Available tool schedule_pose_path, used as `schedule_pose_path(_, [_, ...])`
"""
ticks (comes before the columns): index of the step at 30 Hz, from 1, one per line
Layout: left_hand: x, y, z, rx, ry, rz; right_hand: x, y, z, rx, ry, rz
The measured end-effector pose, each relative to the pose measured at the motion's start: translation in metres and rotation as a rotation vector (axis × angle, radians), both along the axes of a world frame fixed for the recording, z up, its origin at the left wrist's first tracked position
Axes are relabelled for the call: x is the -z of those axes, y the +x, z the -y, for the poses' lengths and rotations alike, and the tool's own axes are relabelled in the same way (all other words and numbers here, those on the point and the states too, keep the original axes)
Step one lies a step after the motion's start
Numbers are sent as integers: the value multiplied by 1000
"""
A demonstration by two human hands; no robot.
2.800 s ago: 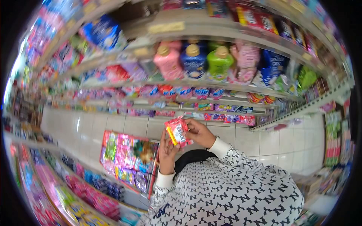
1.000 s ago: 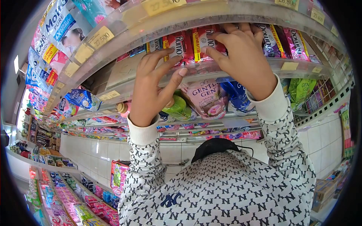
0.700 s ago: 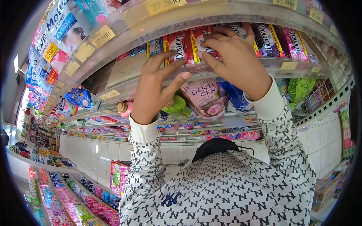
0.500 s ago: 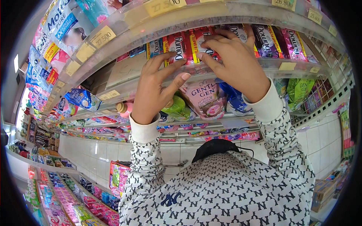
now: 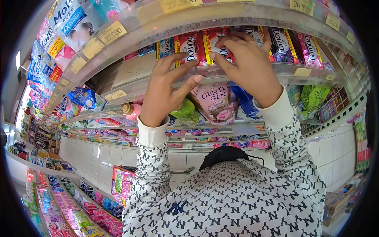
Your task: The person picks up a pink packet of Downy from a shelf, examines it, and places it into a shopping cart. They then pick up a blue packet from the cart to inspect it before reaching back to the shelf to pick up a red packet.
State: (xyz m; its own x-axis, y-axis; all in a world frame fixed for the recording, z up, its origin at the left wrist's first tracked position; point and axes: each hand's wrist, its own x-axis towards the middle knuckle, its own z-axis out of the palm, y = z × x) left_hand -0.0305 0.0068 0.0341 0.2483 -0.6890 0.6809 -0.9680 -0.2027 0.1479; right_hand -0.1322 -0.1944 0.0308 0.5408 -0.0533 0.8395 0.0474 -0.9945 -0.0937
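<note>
My left hand (image 5: 167,89) is at the shelf front with fingers and thumb spread. Its fingertips rest at the lower left of a red Downy pack (image 5: 192,42). Over a second red Downy pack (image 5: 215,36), my right hand (image 5: 250,67) lies with bent, parted fingers, reaching across to a dark Downy pack (image 5: 252,31). Neither hand is closed round a pack. To the right stand a purple-black Downy pack (image 5: 282,45) and a pink Downy pack (image 5: 309,49). A blue Downy pack (image 5: 166,45) stands at the row's left.
A clear shelf lip (image 5: 221,70) with price tags runs below the packs. On the lower shelf are a pink Gentle Gen pouch (image 5: 215,102), a green bottle (image 5: 187,112) and a blue pouch (image 5: 244,103). Overhead, another shelf edge (image 5: 237,15) curves across. Behind are more stocked shelves (image 5: 71,197).
The view has shifted slightly, moving the shelf a little to the right in the picture. Both hands keep nearly the same place at the Downy packs.
</note>
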Motion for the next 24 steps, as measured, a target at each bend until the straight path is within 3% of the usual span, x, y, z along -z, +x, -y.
schedule_pose_path(10, [1, 0, 0, 28, -39, -16, 2, -1, -3, 48, -30, 15])
schedule_pose_path(16, [3, 1, -3, 34, -60, 38, -1, -16, -16, -50, 27, 40])
schedule_pose_path(19, [0, -7, -15, 44, -117, 45, 4, -37, -42, -216, 46, 28])
schedule_pose_path(24, [35, -28, -64, 84, -255, -96, 58, -51, -94, -785, 290, -218])
